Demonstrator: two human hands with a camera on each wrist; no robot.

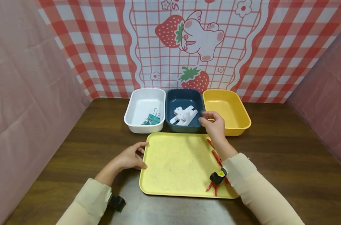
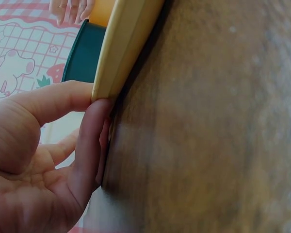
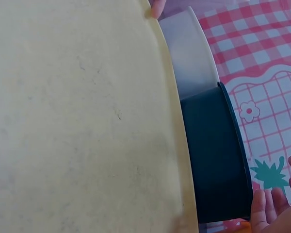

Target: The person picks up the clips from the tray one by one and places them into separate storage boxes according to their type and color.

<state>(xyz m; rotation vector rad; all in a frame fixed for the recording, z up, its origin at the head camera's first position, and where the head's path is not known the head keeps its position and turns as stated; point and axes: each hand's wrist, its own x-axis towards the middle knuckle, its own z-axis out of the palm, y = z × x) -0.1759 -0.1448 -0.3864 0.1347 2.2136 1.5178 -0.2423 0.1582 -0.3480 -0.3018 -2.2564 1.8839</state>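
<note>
My left hand [image 1: 130, 157] grips the left edge of a yellow tray [image 1: 176, 165] lying on the table; the left wrist view shows thumb and fingers [image 2: 89, 131] at its rim. My right hand [image 1: 214, 124] is raised, fingers loosely bent and holding nothing, where the navy bin [image 1: 184, 128] meets the yellow bin [image 1: 236, 128]. White pieces with animal-shaped figures [image 1: 184, 115] lie in the navy bin. Several slim red pieces, perhaps clips [image 1: 216, 157], lie along the tray's right side, partly hidden by my right forearm.
A white bin [image 1: 143, 128] with teal binder clips [image 1: 153, 119] stands left of the navy bin. The three bins form a row behind the tray. Behind them hangs a red-checked cloth [image 1: 103, 47]; pink cloth [image 1: 32, 78] flanks the wooden table [image 1: 83, 137].
</note>
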